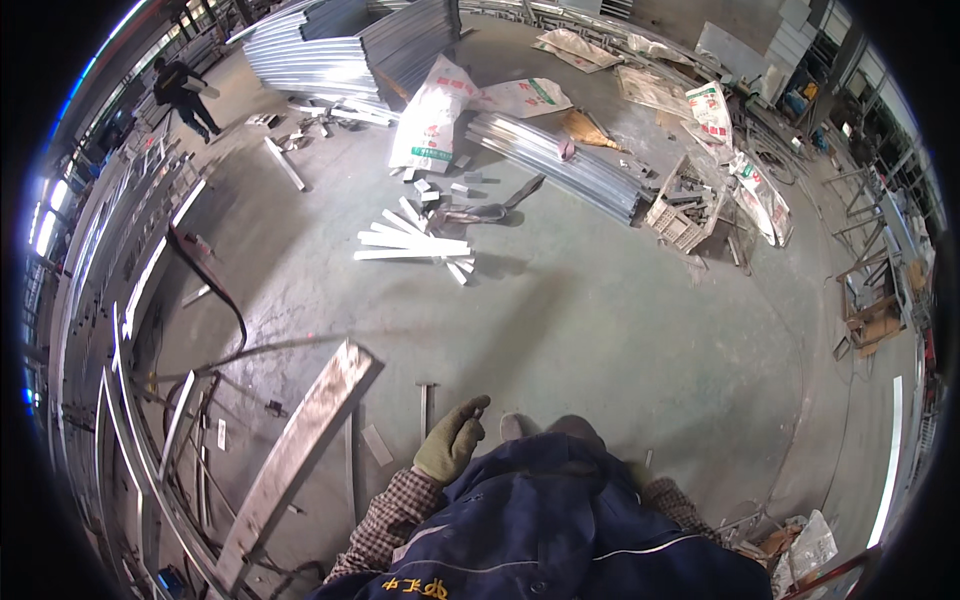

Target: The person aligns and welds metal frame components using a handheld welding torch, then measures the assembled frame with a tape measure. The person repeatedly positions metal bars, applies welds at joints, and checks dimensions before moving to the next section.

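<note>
My left hand [452,442], in an olive-green work glove, hangs in front of my dark blue jacket with nothing in it. Its fingers stretch forward, the thumb a little apart. On the floor just left of it lies a T-shaped tool [424,408] that looks like a hammer. Further left, a long flat metal bar [300,440] slants up, its worn end towards the middle. Of my right hand [637,474] only a sliver of glove shows beside the jacket; its fingers are hidden. A checked sleeve covers each forearm.
Short white bars [415,240] lie piled ahead, near a white sack [433,118]. Beyond are corrugated sheets [310,60], a bundle of metal profiles [560,160], a broom [585,128] and a crate of offcuts [685,210]. Metal racks line the left. A person [185,95] walks far left.
</note>
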### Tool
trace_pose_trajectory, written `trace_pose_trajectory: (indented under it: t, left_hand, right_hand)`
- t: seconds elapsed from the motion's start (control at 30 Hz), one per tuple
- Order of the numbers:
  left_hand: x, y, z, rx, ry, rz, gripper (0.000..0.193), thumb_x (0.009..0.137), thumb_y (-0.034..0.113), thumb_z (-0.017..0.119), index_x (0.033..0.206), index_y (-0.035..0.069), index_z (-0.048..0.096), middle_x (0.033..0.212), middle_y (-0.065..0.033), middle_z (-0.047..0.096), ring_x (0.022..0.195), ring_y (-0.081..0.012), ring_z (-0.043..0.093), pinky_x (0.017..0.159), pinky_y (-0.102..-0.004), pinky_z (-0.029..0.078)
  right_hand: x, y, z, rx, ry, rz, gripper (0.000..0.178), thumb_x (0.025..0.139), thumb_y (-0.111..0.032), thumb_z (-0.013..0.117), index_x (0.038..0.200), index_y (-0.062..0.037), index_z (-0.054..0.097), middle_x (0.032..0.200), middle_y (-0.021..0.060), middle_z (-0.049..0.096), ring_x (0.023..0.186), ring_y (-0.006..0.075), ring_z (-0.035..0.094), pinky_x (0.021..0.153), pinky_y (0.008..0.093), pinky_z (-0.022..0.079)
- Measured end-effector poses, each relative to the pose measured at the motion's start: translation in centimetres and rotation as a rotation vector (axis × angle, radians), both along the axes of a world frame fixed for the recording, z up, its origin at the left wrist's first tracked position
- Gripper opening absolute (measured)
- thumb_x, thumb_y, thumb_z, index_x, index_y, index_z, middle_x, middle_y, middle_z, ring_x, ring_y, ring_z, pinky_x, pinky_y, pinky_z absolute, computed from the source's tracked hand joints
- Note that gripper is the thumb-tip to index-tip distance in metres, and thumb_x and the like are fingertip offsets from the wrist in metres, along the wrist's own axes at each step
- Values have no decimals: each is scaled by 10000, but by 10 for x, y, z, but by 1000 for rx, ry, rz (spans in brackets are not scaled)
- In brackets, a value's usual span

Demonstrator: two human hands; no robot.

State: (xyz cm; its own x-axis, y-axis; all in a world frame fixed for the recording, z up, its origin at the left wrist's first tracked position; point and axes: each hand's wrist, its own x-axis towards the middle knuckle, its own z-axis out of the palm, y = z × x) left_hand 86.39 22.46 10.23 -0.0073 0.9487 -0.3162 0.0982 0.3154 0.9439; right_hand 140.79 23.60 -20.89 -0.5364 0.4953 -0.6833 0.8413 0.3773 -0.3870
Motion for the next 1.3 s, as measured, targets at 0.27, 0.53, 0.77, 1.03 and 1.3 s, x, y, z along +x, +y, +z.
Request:
trace_pose_trajectory:
  t: [0.27,0.53,0.77,1.03,1.3]
  left_hand:
    - [-55,165,-31,-205,49,94,499,1114,320,671,1505,12,630,1188,-135,742,1054,-177,697,973,-342,558]
    - [-100,338,-37,-390,4,318,448,1108,297,702,1444,3,663,1018,-43,720,878,-114,672,778,-272,544]
    - [-125,474,-80,-653,90,397,490,1099,425,695,1423,58,680,934,-54,737,671,-104,605,587,-269,482]
    - [-108,705,-130,-749,30,360,475,1117,360,679,1448,21,654,1014,-74,731,831,-129,666,691,-284,547]
    - [-49,887,-166,-971,90,207,448,1121,320,671,1409,-23,660,1019,-95,735,893,-152,722,690,-277,569]
  right_hand:
    - [9,72,-63,-178,-108,23,382,1068,-352,618,1240,-52,781,1171,206,813,1056,337,798,899,498,621]
    - [-146,532,56,-184,-168,-924,490,1031,-382,601,1334,-32,763,1272,215,795,1201,376,752,1067,465,570]
    - [-290,799,132,45,332,-702,394,1063,-384,644,1302,-95,766,1132,132,798,1005,245,753,923,383,584]
    - [-262,919,4,-232,-71,-606,404,1017,-430,683,1262,-128,790,1248,138,805,1177,307,757,1041,393,578]
    - [-128,1085,-90,-185,-220,-1025,445,974,-467,716,1252,-128,791,1246,176,800,1164,350,766,1024,438,588]
